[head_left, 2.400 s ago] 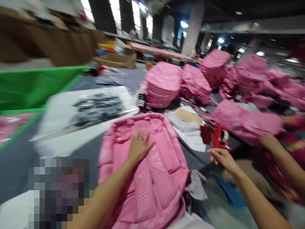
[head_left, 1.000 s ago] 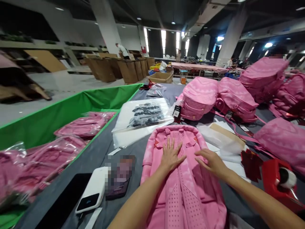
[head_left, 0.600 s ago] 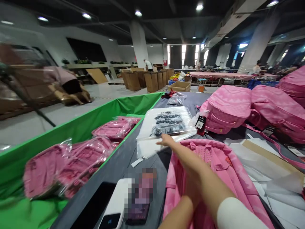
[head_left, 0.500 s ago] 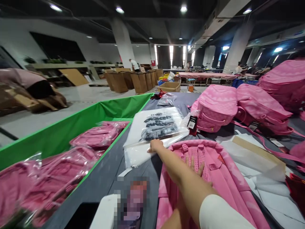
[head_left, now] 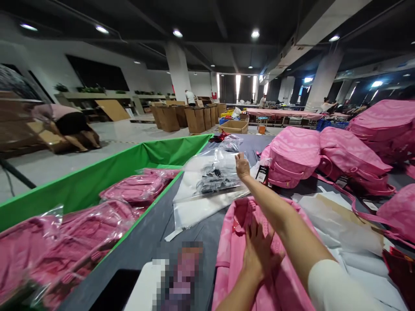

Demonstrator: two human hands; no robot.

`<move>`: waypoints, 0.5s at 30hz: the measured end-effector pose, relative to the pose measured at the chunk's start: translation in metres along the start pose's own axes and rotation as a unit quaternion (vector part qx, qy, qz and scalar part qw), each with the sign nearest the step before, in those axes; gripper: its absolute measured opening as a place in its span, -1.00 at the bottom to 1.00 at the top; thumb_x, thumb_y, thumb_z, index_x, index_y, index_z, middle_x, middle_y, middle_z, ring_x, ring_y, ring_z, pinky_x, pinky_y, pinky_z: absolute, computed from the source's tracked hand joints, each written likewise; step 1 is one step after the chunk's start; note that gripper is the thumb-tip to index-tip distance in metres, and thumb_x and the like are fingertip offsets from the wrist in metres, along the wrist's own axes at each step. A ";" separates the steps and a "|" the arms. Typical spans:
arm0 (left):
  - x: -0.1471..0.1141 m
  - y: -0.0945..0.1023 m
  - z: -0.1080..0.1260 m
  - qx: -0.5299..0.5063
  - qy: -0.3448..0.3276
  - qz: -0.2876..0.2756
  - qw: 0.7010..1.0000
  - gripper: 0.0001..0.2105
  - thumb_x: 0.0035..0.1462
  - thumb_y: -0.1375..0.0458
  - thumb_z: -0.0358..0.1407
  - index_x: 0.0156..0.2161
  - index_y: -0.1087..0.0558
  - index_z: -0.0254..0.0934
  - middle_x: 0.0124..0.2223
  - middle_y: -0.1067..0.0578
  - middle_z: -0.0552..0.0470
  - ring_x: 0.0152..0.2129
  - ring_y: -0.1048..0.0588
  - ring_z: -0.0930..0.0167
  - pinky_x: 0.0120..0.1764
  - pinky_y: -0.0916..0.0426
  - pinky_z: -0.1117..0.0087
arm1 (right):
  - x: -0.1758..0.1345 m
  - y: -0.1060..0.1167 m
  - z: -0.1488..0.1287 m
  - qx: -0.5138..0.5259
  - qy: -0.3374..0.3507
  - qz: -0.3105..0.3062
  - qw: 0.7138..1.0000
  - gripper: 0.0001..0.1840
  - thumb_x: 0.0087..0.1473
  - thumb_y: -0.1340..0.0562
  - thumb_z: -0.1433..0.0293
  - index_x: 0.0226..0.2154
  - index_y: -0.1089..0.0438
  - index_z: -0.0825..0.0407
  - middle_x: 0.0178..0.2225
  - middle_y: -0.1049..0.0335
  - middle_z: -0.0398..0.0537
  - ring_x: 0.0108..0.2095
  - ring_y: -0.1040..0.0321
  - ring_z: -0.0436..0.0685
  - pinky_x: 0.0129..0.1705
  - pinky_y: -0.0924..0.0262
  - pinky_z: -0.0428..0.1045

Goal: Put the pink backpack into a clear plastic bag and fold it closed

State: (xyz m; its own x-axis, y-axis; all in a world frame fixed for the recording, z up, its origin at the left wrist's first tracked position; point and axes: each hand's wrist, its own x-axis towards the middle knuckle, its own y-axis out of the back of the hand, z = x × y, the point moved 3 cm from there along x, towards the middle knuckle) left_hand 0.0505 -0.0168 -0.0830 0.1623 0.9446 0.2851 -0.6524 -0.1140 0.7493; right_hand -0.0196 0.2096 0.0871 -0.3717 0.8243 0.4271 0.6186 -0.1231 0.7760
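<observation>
My right hand (head_left: 242, 165) reaches forward with its fingers closed on the edge of a clear plastic bag (head_left: 223, 160) with black print. The bag's film is partly raised and creased over a stack of similar white-looking bags (head_left: 194, 211). Closer to me, my left hand (head_left: 259, 250) lies with spread fingers on a pink backpack (head_left: 223, 259). The backpack rests on the dark grey table cover (head_left: 152, 246), its upper end pointing away from me. My right forearm passes over part of it.
At left, a green-walled bin (head_left: 129, 160) holds several bagged pink backpacks (head_left: 132, 188). More pink backpacks (head_left: 295, 151) stand at right, beside loose white paper (head_left: 337, 220). A black phone-like object (head_left: 113, 289) and a white object (head_left: 145, 285) lie near the front.
My right hand has moved from the stack's near edge to its far right, drawing up the top bag's film. My left hand stays on the backpack, now more visible. The view has shifted slightly.
</observation>
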 end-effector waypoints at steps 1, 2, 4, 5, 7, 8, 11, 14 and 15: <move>0.001 0.001 0.001 0.006 0.007 0.005 1.000 -0.30 0.13 -0.27 0.07 0.35 -0.30 0.01 0.45 -0.15 -0.16 0.42 0.06 -0.16 0.36 0.14 -0.40 | 0.001 0.030 0.005 -0.010 0.017 0.008 1.000 -0.64 0.47 0.17 0.35 -0.01 -0.27 0.09 -0.22 -0.45 0.15 -0.24 -0.41 0.22 -0.24 -0.05 -0.01; 0.002 0.002 0.001 0.011 0.011 0.012 1.000 -0.31 0.13 -0.27 0.06 0.34 -0.32 -0.02 0.46 -0.15 -0.16 0.42 0.04 -0.14 0.36 0.11 -0.37 | -0.002 0.059 0.009 -0.022 0.032 0.012 0.999 -0.69 0.46 0.10 0.33 -0.04 -0.29 0.08 -0.24 -0.45 0.12 -0.24 -0.41 0.21 -0.24 -0.04 -0.02; 0.004 0.003 0.000 0.007 0.012 0.041 0.999 -0.38 0.18 -0.24 -0.03 0.32 -0.36 -0.13 0.43 -0.22 -0.19 0.41 -0.03 -0.08 0.38 0.05 -0.29 | -0.021 0.112 0.017 -0.045 0.059 0.007 0.997 -0.80 0.41 -0.08 0.29 -0.12 -0.34 0.04 -0.27 -0.46 0.04 -0.25 -0.41 0.17 -0.24 -0.03 -0.04; 0.005 0.004 0.000 -0.008 0.005 0.060 0.998 -0.44 0.20 -0.21 -0.09 0.28 -0.41 -0.18 0.39 -0.29 -0.20 0.40 -0.07 -0.05 0.38 0.02 -0.25 | -0.037 0.134 0.021 -0.054 0.076 0.001 0.996 -0.83 0.37 -0.15 0.28 -0.16 -0.36 0.03 -0.29 -0.47 0.01 -0.26 -0.41 0.15 -0.24 -0.04 -0.05; 0.007 0.011 0.003 -0.077 -0.012 0.106 0.991 -0.57 0.22 -0.16 -0.15 0.16 -0.51 -0.22 0.27 -0.44 -0.21 0.34 -0.22 0.00 0.36 -0.07 -0.21 | -0.077 0.168 0.028 -0.059 0.122 -0.011 0.991 -0.83 0.34 -0.18 0.26 -0.21 -0.38 0.01 -0.30 -0.48 -0.02 -0.27 -0.41 0.12 -0.23 -0.08 -0.07; 0.006 0.015 0.007 -0.134 -0.013 0.126 0.983 -0.60 0.21 -0.16 -0.14 0.11 -0.54 -0.21 0.21 -0.50 -0.21 0.28 -0.33 0.02 0.33 -0.14 -0.20 | -0.101 0.179 0.032 -0.054 0.149 -0.014 0.987 -0.81 0.35 -0.16 0.25 -0.23 -0.39 0.00 -0.29 -0.48 -0.02 -0.27 -0.41 0.11 -0.22 -0.11 -0.07; -0.003 0.028 0.028 -0.355 0.043 0.132 0.924 -0.49 0.09 -0.25 0.05 0.05 -0.53 -0.22 0.07 -0.58 -0.22 0.03 -0.56 0.07 0.12 -0.44 -0.05 | -0.182 0.190 0.044 -0.022 0.197 -0.003 0.980 -0.69 0.40 -0.06 0.19 -0.23 -0.40 0.01 -0.26 -0.49 0.00 -0.26 -0.42 0.09 -0.20 -0.21 -0.07; -0.031 0.026 0.053 -0.495 0.142 0.088 0.852 -0.45 -0.06 -0.37 0.08 -0.01 -0.54 -0.15 0.01 -0.62 -0.15 -0.07 -0.61 0.08 -0.08 -0.56 0.10 | -0.266 0.170 0.051 -0.013 0.186 0.010 0.982 -0.67 0.39 -0.08 0.15 -0.25 -0.41 0.00 -0.29 -0.49 0.00 -0.25 -0.44 0.10 -0.19 -0.28 -0.04; -0.044 0.024 0.059 -0.490 0.159 0.075 0.854 -0.51 -0.09 -0.40 0.02 -0.03 -0.56 -0.08 -0.03 -0.64 -0.10 -0.09 -0.62 0.06 -0.13 -0.57 0.09 | -0.291 0.156 0.052 -0.015 0.184 -0.005 0.983 -0.69 0.38 -0.10 0.17 -0.27 -0.41 0.00 -0.30 -0.50 -0.01 -0.26 -0.45 0.09 -0.20 -0.29 -0.04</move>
State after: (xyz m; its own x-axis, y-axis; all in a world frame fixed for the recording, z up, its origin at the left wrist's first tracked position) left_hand 0.0720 -0.0789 -0.0421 -0.0861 0.9955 0.0402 -0.9795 -0.0772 -0.1861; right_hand 0.2209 -0.0209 0.0604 -0.6064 0.5697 0.5547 0.5953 -0.1372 0.7917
